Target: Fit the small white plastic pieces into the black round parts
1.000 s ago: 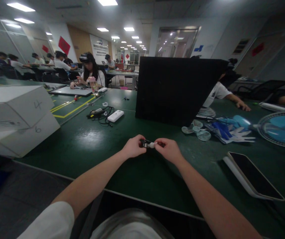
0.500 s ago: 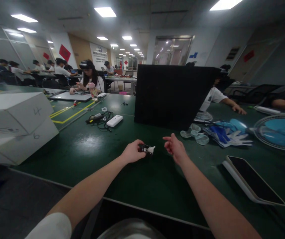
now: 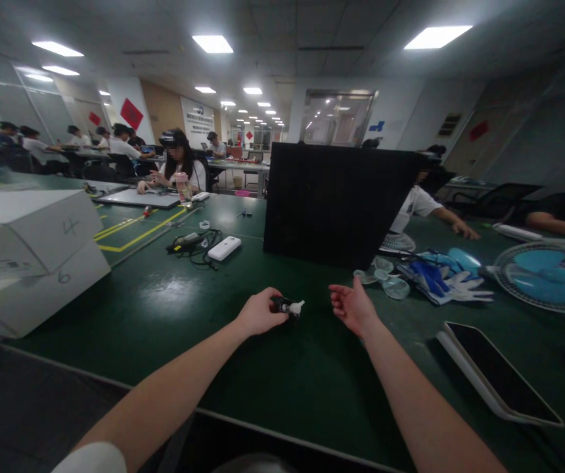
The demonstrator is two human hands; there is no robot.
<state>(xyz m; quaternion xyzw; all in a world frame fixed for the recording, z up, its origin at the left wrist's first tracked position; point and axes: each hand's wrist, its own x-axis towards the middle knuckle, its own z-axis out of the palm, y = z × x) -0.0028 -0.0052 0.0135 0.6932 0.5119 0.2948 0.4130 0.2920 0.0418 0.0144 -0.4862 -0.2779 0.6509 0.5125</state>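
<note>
Between the thumb and fingers of my left hand [image 3: 261, 311] is a small black part with a white piece [image 3: 296, 307] at its right end. The part is too small to name, and my fingers cover its left side. To its right, my right hand [image 3: 354, 305] is raised above the green table [image 3: 282, 387], fingers apart and loosely curled, holding nothing. Just beyond the right hand lie several clear round plastic pieces [image 3: 395, 287].
A large black box [image 3: 336, 203] stands ahead. White boxes [image 3: 31, 263] are stacked left; a white power bank [image 3: 225, 247] and cables [image 3: 194, 243] lie near the middle. On the right are gloves [image 3: 452, 289], a blue fan [image 3: 546, 272] and a phone [image 3: 504, 371]. Co-workers sit beyond.
My right hand has let go of the white piece and drawn away to the right, its fingers opening. The left hand keeps its hold on the black part.
</note>
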